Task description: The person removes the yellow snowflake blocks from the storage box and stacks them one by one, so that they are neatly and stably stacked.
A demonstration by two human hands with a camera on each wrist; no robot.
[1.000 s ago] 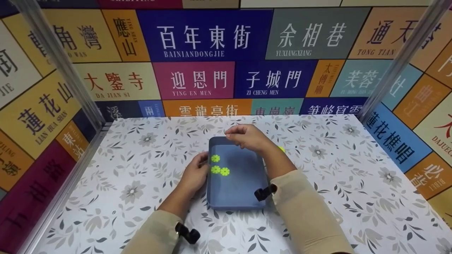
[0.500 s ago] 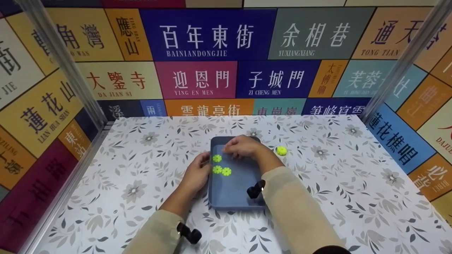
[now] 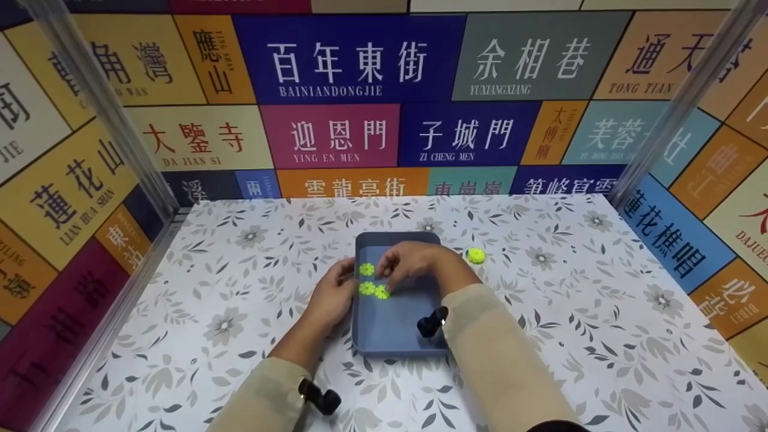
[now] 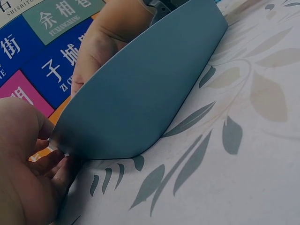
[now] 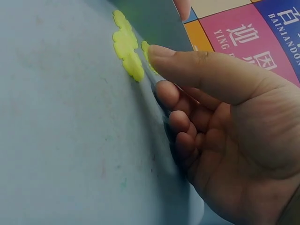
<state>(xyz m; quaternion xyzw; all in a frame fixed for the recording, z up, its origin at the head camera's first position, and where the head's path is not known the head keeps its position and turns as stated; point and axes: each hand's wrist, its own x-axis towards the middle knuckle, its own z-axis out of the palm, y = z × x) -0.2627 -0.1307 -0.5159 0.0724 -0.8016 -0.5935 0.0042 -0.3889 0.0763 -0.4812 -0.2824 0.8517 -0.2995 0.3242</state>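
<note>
In the head view a blue-grey tray (image 3: 414,336) stands on the table. Near its left wall lie three yellow-green flower-shaped pieces: one piece (image 3: 366,269) further back, and two nearer ones side by side, such as this piece (image 3: 366,288). My right hand (image 3: 414,264) reaches down into the tray, a fingertip right at the right-hand flower piece (image 3: 381,292). Thumb and fingers are apart, fingers loosely bent, nothing visible between them in the right wrist view. My left hand (image 3: 333,291) touches the tray's left wall from outside, fingertips at its edge in the left wrist view.
More yellow-green pieces (image 3: 476,255) sit in a small pile on the table, right of the tray. A floral-patterned cloth (image 3: 270,270) covers the table. Behind and at the sides stand walls (image 3: 348,60) with coloured name panels.
My right hand has moved from above the tray's far edge down and toward me, into the tray beside the flower pieces. The left hand has stayed at the tray's left wall.
</note>
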